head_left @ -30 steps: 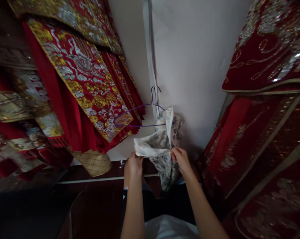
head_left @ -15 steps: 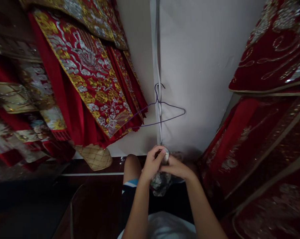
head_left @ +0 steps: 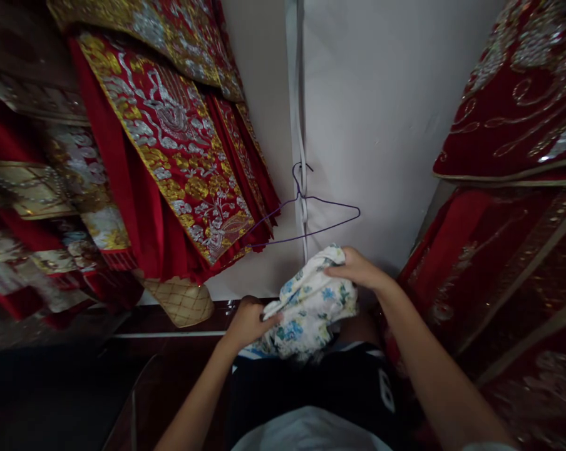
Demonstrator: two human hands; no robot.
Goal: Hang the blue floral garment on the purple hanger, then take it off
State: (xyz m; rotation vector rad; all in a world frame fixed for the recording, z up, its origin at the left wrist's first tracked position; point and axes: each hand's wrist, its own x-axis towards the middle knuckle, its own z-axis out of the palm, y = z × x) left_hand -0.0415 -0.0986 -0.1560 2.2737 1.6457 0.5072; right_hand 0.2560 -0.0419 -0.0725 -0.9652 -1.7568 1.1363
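Changed since half a second ago: both hands have drawn apart, and the floral cloth (head_left: 311, 304), bunched between them then, is now opened out; the purple hanger (head_left: 300, 195) still hangs without it.
Shirt and shorts: a pale shirt (head_left: 311, 432) shows nearest the camera, then black shorts (head_left: 306, 388) with a white mark on one leg.
Left hand: the left hand (head_left: 252, 322) grasps the cloth's lower left edge, thumb lying on top.
Right hand: the right hand (head_left: 358, 268) grasps its upper right part, thumb over the near face.
Floral cloth: white with blue flowers and green and yellow touches, crumpled, held between the hands above the lap and below the hanger.
Hanger: thin wire, its hook at the white strap (head_left: 295, 94), its left end in front of the red and gold garment (head_left: 170, 125).
Left side: that garment carries silver and gold embroidery over red pleats; a quilted gold piece (head_left: 184, 304) hangs just below it.
Right side: dark red garments (head_left: 508, 125) with beaded, looping trim.
Behind: a plain pale wall (head_left: 367, 113), with the strap running down in front.
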